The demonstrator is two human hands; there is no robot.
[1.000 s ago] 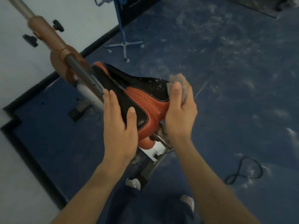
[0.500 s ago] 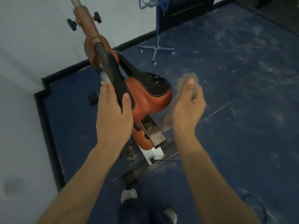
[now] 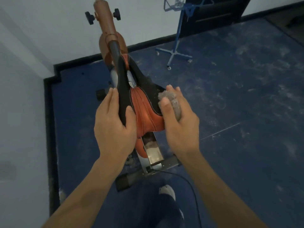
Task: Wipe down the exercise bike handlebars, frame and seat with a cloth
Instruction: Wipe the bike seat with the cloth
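The exercise bike's seat (image 3: 141,111) is black and orange, dusty on its right black panel. My left hand (image 3: 113,129) grips the seat's left side, thumb on top. My right hand (image 3: 179,122) is closed around a bunched grey cloth (image 3: 172,101) and presses it against the seat's right edge. The brown bike frame (image 3: 107,30) with two black knobs rises beyond the seat toward the wall. A metal seat rail (image 3: 153,150) runs below the seat to the black rear base (image 3: 171,162).
White walls close in on the left and behind the bike. A blue wheeled stand (image 3: 177,46) is on the dusty dark blue floor at the back right. A black cable (image 3: 189,183) trails by my feet.
The view has swung so the bike now points straight away. My right hand with the cloth has come back from beside the seat onto its right edge. The left hand keeps its hold.
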